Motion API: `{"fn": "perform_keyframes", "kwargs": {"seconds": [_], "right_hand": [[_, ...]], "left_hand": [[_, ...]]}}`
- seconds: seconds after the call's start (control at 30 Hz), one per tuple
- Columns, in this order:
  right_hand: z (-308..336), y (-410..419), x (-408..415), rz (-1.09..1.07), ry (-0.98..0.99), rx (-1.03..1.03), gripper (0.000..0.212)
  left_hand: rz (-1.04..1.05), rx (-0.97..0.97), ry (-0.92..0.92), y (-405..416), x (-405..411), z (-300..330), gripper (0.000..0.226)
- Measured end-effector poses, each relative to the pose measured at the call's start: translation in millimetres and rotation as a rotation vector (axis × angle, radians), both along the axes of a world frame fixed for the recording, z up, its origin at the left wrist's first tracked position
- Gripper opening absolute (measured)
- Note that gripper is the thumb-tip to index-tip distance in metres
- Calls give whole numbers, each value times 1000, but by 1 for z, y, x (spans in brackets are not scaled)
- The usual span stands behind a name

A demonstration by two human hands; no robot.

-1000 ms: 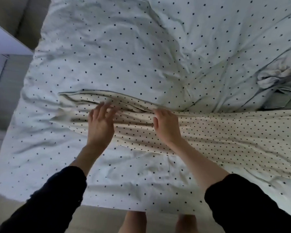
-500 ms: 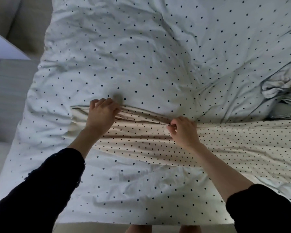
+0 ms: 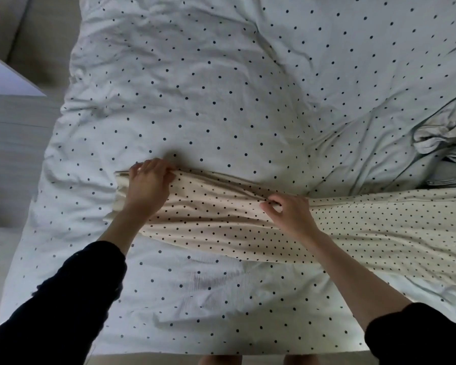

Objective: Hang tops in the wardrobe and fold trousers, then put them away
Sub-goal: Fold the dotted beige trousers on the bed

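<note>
On the dotted duvet (image 3: 221, 75), left hand (image 3: 146, 189) and right hand (image 3: 291, 213) each grip cream trousers (image 3: 379, 227), grey clothes (image 3: 442, 151) beside.

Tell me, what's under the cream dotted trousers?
The cream dotted trousers lie on the white dotted duvet, gripped by the left hand and right hand. Anything else beneath is hidden by the cloth.

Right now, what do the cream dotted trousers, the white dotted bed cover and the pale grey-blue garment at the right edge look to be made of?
Cream dotted trousers: thin, matte woven cloth, perhaps cotton or viscose; it ripples in soft, fine folds. White dotted bed cover: matte, crinkled cotton-like fabric with sharp creases. Pale grey-blue garment: probably denim, judging by its stitched seams and stiffer look.
</note>
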State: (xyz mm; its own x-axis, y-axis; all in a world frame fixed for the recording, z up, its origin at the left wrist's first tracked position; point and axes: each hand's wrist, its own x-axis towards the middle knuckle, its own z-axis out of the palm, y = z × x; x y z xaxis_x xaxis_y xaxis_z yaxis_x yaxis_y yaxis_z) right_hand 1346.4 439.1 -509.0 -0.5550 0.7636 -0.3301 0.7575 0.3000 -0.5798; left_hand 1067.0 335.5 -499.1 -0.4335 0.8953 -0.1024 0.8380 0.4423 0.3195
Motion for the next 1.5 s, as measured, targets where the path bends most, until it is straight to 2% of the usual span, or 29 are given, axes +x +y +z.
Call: {"fn": "perform_keyframes", "kwargs": {"seconds": [0.1, 0.17, 0.3, 0.43, 0.5, 0.57, 0.63, 0.7, 0.8, 0.9, 0.97, 1.03, 1.2, 1.27, 1.33, 1.4, 1.5], "right_hand": [[4, 5, -6, -171, 79, -58, 22], [4, 10, -8, -259, 73, -87, 23], [4, 10, -16, -196, -53, -139, 35], [4, -2, -30, -122, -131, 175, 28], [7, -15, -41, -118, -36, 274, 29], [11, -35, -55, -31, 94, 340, 25], [11, -57, -70, 92, 203, 337, 24], [10, -75, -85, 215, 227, 296, 26], [5, -89, -111, 404, 115, 301, 38], [-1, -86, -133, 555, -90, 347, 51], [-7, -81, -144, 639, -227, 337, 58], [-14, -80, -151, 685, -307, 309, 62], [-14, -81, -163, 708, -416, 245, 61], [-7, -79, -163, 682, -321, 158, 54], [4, -79, -153, 535, -47, 28, 45], [19, -79, -130, 268, 234, -128, 37], [38, -70, -84, -174, 399, -470, 43]], "left_hand": [[61, 42, -25, 13, -2, 0, 16], [75, 3, -50, 18, -4, -1, 18], [45, -75, -31, 12, -9, -10, 25], [230, -50, -6, -14, -22, -16, 44], [367, -115, -28, -29, -30, -18, 55], [515, -216, -102, -45, -37, -20, 62], [642, -278, -262, -57, -44, -21, 65], [701, -272, -430, -63, -48, -23, 65], [716, -193, -530, -68, -53, -24, 64], [755, -166, -650, -70, -62, -24, 76], [756, -137, -763, -71, -67, -25, 59], [730, -98, -780, -71, -72, -24, 37], [665, -11, -469, -69, -75, 0, 22], [619, 30, -410, -67, -69, 16, 22], [573, 78, -339, -63, -56, 34, 20], [497, 132, -265, -54, -34, 55, 23], [317, 180, -170, -32, 13, 89, 30]]}}
